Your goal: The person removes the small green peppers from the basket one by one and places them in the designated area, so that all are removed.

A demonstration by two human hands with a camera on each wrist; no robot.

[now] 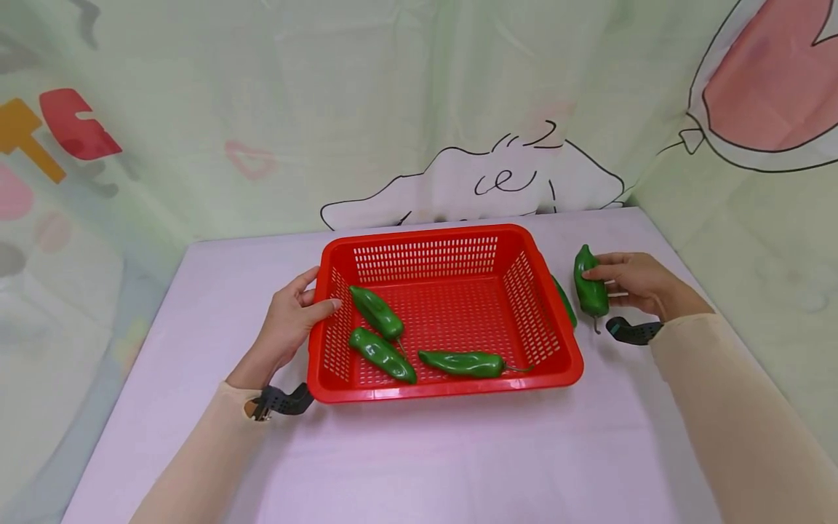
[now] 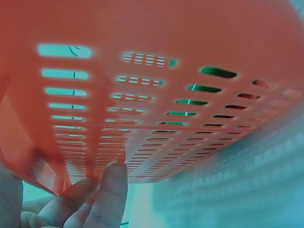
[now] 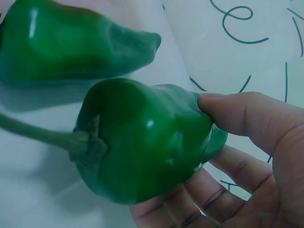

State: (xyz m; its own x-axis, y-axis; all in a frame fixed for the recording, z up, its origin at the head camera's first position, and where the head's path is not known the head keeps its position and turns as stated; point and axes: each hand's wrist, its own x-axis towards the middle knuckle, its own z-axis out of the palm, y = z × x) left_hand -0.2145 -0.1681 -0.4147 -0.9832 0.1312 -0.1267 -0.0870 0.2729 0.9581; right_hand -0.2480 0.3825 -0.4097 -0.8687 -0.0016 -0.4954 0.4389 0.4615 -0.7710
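A red plastic basket (image 1: 445, 394) with slotted walls stands mid-table, three green peppers inside. My left hand (image 1: 291, 320) grips its left wall, thumb over the rim and fingers outside; in the left wrist view the fingers (image 2: 107, 199) lie against the slotted wall. To the right of the basket, my right hand (image 1: 638, 282) holds a green pepper (image 1: 591, 286) between thumb and fingers, its stem pointing toward me. Another green pepper (image 3: 71, 45) lies beside it in the right wrist view; in the head view the basket's right wall partly hides it.
The peppers in the basket are one at the upper left (image 1: 376, 311), one at the lower left (image 1: 382, 355) and one at the front (image 1: 461, 363). A pale cloth covers the table (image 1: 419, 466). A printed curtain (image 1: 275, 109) hangs behind and at both sides.
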